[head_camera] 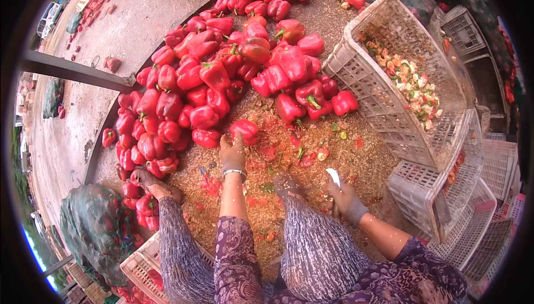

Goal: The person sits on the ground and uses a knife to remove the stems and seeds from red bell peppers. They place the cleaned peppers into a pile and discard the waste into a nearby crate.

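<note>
A red bell pepper lies at the near edge of a large heap of red bell peppers. The fingers of my left hand reach onto it from its near left side; whether they grip it is hard to tell. My right hand is closed around a small knife with a curved pale blade, which points up and away from me. Pepper seeds, red scraps and green stems cover the ground between my feet. The knife's handle is hidden in my fingers.
A tilted plastic crate at the right holds pepper cores and seeds. More crates stand below it. A green mesh sack sits at the lower left, beside a crate with red pieces. A metal post crosses the left side.
</note>
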